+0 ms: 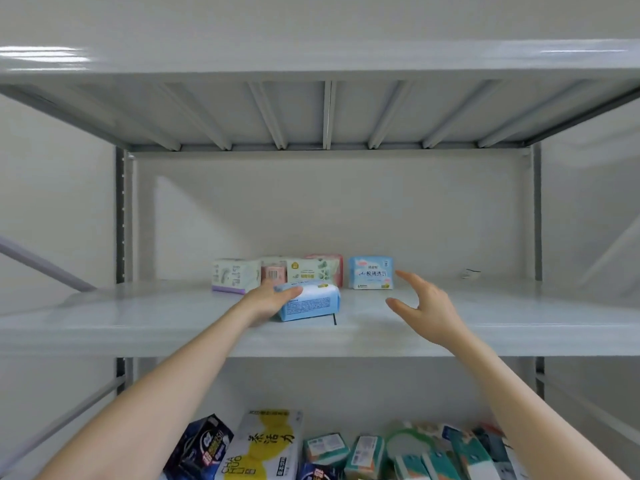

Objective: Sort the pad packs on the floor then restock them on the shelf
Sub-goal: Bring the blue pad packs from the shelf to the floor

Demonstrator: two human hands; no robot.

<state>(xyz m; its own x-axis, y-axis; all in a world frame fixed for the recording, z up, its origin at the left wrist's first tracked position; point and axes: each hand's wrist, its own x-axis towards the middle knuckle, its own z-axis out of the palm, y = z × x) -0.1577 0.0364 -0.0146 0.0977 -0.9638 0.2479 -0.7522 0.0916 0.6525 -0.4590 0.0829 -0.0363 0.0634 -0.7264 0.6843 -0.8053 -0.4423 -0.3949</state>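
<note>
One blue pad pack (311, 303) lies on its side midway along the grey metal shelf (485, 323), nearer the front edge than the back. The person's left hand (268, 299) grips its left end, thumb on top. Just behind stands a row of packs (235, 275) (white, pink, green-printed), and to the right a light-blue pack (371, 273) stands upright. The right hand (426, 306) hovers beside that pack, fingers spread, holding nothing. More packs (325, 448) crowd the level below.
</note>
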